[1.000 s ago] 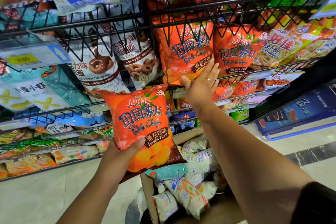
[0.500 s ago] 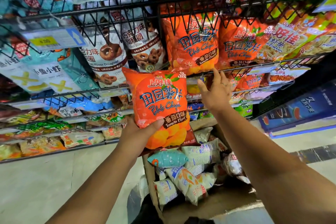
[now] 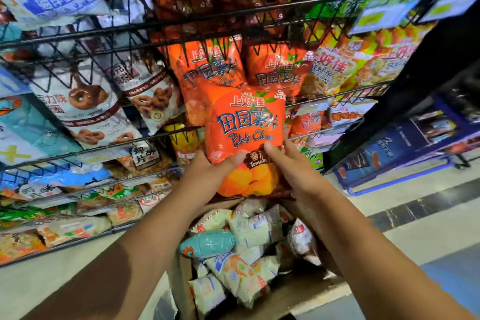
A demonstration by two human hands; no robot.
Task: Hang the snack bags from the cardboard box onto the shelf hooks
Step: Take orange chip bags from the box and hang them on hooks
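Both hands grip the shiny orange plastic bag of potato chips (image 3: 246, 122) by its lower half, the left hand (image 3: 206, 171) on its left side and the right hand (image 3: 293, 169) on its right, thumbs in front. The bag stands tall, with its top straight above the hands, just in front of the matching orange bags hanging (image 3: 207, 67) on the black wire shelf (image 3: 233, 11). I cannot see the hook, but I think the bag must go up and forward.
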